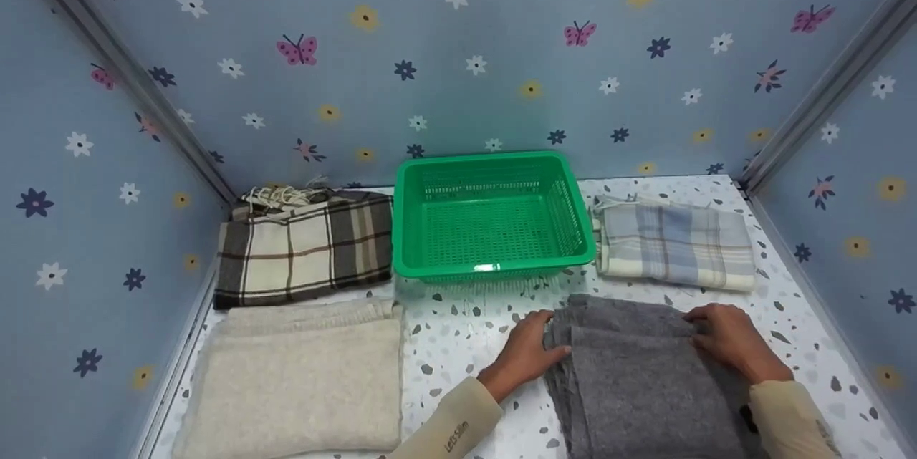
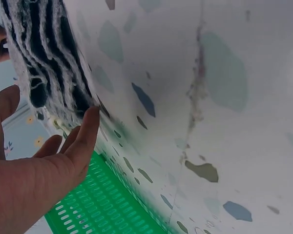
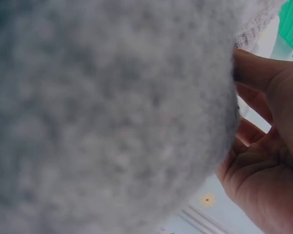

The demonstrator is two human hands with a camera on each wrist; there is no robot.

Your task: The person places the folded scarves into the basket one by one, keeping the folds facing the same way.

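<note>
A folded dark grey shawl (image 1: 637, 373) lies on the speckled tabletop at the near right. In the left wrist view its layered edge (image 2: 46, 53) shows several folds. My left hand (image 1: 523, 353) is at the shawl's left side near the far corner, its fingertips touching the lower edge and its thumb apart from the fingers. On the opposite side, my right hand (image 1: 738, 341) holds the far right edge between thumb and fingers. Blurred grey cloth (image 3: 112, 117) fills most of the right wrist view beside that hand (image 3: 268, 141), partly hiding the fingertips.
A green plastic basket (image 1: 494, 269) with nothing in it stands at the back middle. Left of it is a brown-and-cream plaid scarf (image 1: 304, 251), right of it a blue-and-white plaid scarf (image 1: 677, 244). A folded beige shawl (image 1: 301, 380) lies near left. Patterned walls (image 1: 458, 36) enclose three sides.
</note>
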